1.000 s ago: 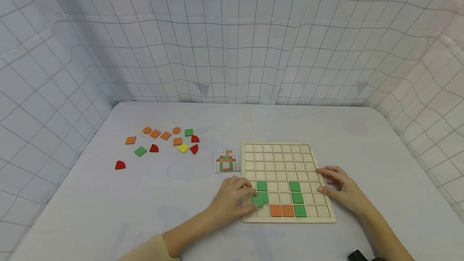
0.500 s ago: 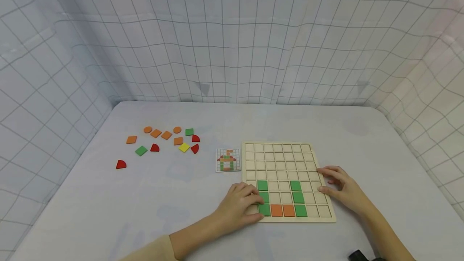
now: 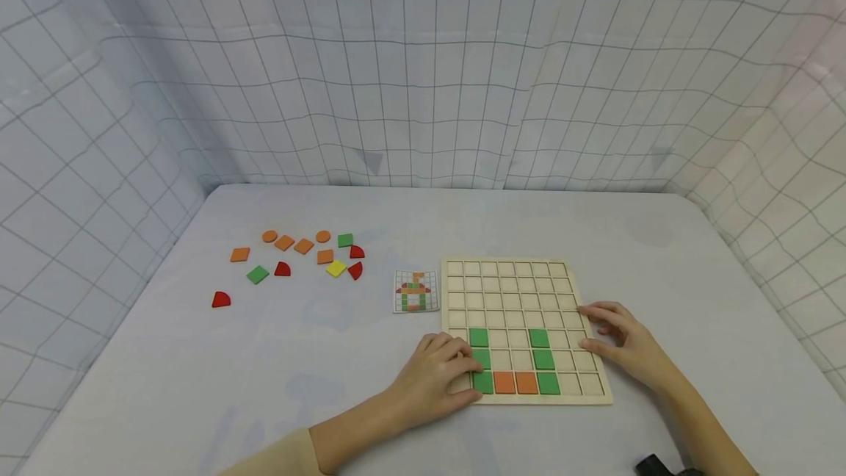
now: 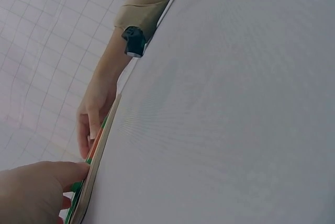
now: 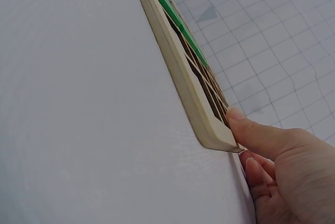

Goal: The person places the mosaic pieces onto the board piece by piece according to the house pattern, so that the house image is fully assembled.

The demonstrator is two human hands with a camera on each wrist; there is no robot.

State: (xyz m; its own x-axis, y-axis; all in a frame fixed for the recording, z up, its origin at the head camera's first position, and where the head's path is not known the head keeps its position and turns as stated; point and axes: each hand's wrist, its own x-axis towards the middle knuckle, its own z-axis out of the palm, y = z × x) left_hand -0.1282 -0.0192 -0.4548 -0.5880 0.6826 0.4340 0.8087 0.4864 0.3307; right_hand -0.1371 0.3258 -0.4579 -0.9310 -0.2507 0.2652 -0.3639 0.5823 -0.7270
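Observation:
A pale wooden grid board (image 3: 509,296) lies on the table, with green square tiles (image 3: 544,359) in two columns and two orange square tiles (image 3: 515,383) in the bottom row. My left hand (image 3: 432,380) reaches over the board's lower left. Its thumb and index finger pinch the green square tile (image 3: 485,383) in the bottom row at its left corners. The hand hides part of the board's left columns. On the right, my right hand (image 3: 624,344) rests its thumb and fingertips along the board's edge; in the right wrist view its thumb (image 5: 251,130) lies at the rim near a corner.
A small pattern card (image 3: 416,291) lies left of the board. Farther left are scattered loose pieces: orange diamonds (image 3: 304,246), orange discs (image 3: 269,236), red quarter-circles (image 3: 221,300), green squares (image 3: 258,275) and a yellow square (image 3: 335,269). A grid-patterned curtain (image 3: 423,79) surrounds the table.
My left hand has moved slightly right and set the green tile it held over the left column into the bottom-row cell beside the orange tiles. My right hand has stayed at the board's edge.

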